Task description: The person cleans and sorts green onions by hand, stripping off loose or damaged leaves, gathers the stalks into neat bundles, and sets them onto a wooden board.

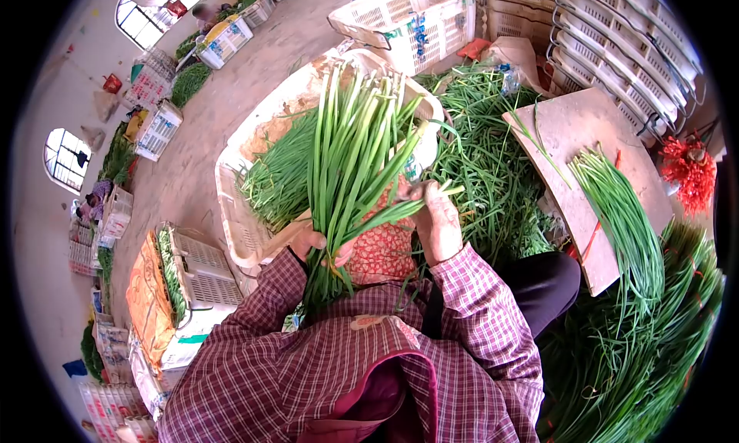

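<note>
My left hand point(314, 247) is closed round the lower part of a large bunch of chives point(350, 147), whose pale ends fan out upward. To its right, my right hand point(439, 224) pinches a few chive stalks point(396, 210), their pale tips sticking out past the fingers. The bunch hangs over a white plastic basket point(231, 200) where more chives point(281, 170) lie. On a tilted board point(554, 123) at my right rests another bundle of chives point(616, 204). Part of my left hand's fingers is hidden behind the leaves.
A heap of loose green leaves point(485, 166) lies between basket and board. At lower right is a big pile of chives point(631, 366). Red ties point(687, 170) hang at far right, near stacked white crates point(616, 50). Another crate point(204, 277) stands at left; people sit further off.
</note>
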`<state>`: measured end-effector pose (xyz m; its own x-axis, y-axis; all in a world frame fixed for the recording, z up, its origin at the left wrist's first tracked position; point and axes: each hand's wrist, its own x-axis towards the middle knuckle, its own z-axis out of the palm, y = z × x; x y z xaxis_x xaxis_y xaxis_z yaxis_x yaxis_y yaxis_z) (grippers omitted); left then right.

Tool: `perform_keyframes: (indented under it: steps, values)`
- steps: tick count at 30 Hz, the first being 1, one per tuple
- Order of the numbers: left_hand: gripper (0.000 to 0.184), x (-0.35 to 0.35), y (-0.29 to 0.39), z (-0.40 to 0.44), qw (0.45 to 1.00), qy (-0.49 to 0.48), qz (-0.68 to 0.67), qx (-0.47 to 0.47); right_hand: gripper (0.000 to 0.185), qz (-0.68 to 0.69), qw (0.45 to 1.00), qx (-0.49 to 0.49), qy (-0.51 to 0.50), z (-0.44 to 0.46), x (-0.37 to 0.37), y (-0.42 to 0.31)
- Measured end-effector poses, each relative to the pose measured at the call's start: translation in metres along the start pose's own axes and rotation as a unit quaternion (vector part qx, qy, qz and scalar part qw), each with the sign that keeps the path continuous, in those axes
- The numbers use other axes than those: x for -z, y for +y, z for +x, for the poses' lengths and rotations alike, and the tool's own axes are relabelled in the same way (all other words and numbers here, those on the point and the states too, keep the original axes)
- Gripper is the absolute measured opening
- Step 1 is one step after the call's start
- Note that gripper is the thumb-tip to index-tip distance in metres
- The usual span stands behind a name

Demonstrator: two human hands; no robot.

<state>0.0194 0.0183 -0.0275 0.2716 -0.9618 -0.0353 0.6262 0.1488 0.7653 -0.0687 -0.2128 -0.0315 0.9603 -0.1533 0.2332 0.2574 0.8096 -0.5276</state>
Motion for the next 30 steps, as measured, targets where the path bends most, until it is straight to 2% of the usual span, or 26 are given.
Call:
perform_keyframes:
  steps: [2, 3, 7, 9, 10, 12, 14, 15, 16, 18, 20, 23, 25, 26, 28, 30]
  values:
    - [0.054, -0.002, 0.0, -0.003, 0.998, 0.035, 0.049, -0.017, 0.03, -0.016, 0.998, 0.047, 0.047, 0.004, -0.001, -0.007]
    - [0.06, 0.011, -0.004, -0.005, 0.999, 0.002, 0.047, -0.022, 0.03, -0.082, 0.986, 0.09, 0.113, 0.008, 0.002, -0.015]
    - [0.06, 0.005, 0.0, -0.004, 0.999, -0.022, 0.042, -0.012, 0.034, -0.037, 0.954, 0.199, 0.222, 0.02, 0.002, -0.089]
    - [0.057, 0.01, 0.001, -0.01, 0.998, -0.035, 0.043, -0.003, 0.034, -0.053, 0.938, 0.246, 0.239, 0.021, 0.028, -0.121]
    - [0.054, 0.013, 0.0, -0.012, 0.998, -0.048, 0.044, 0.008, 0.032, -0.092, 0.928, 0.255, 0.256, 0.018, 0.026, -0.135]
    - [0.052, 0.012, -0.002, -0.01, 0.998, -0.06, 0.032, 0.015, 0.029, -0.263, 0.873, 0.254, 0.322, 0.018, 0.018, -0.146]
    - [0.05, 0.009, -0.003, -0.007, 0.997, -0.07, 0.001, 0.022, 0.024, -0.36, 0.863, 0.276, 0.223, 0.031, 0.055, -0.132]
    - [0.05, 0.009, -0.004, -0.007, 0.997, -0.07, 0.001, 0.024, 0.024, -0.39, 0.855, 0.267, 0.212, 0.038, 0.056, -0.115]
    - [0.054, 0.01, -0.006, -0.008, 0.998, -0.06, -0.008, 0.027, 0.03, -0.407, 0.888, 0.129, 0.169, 0.028, 0.029, -0.115]
    - [0.058, 0.008, -0.007, -0.006, 0.998, -0.05, -0.017, 0.031, 0.036, -0.355, 0.933, 0.017, 0.058, 0.033, 0.021, -0.097]
    - [0.056, 0.002, -0.006, -0.003, 0.997, -0.058, -0.032, 0.035, 0.043, -0.266, 0.963, -0.031, -0.025, 0.038, 0.011, -0.085]
    - [0.056, -0.003, -0.004, -0.001, 0.998, -0.062, -0.016, 0.026, 0.051, -0.216, 0.97, -0.065, -0.091, 0.037, -0.005, -0.085]
    - [0.057, 0.0, -0.007, -0.002, 0.997, -0.061, -0.024, 0.029, 0.048, -0.433, 0.901, -0.003, -0.033, 0.041, -0.01, -0.079]
    - [0.057, 0.001, -0.008, -0.003, 0.997, -0.06, -0.032, 0.032, 0.048, -0.432, 0.901, -0.003, -0.032, 0.04, -0.009, -0.08]
    - [0.057, 0.001, -0.006, -0.007, 0.998, -0.037, -0.023, 0.035, 0.04, -0.544, 0.838, 0.045, -0.03, 0.036, -0.007, -0.087]
    - [0.057, 0.001, -0.006, -0.008, 0.999, -0.014, -0.014, 0.037, 0.023, -0.578, 0.814, 0.052, 0.002, 0.033, -0.001, -0.092]
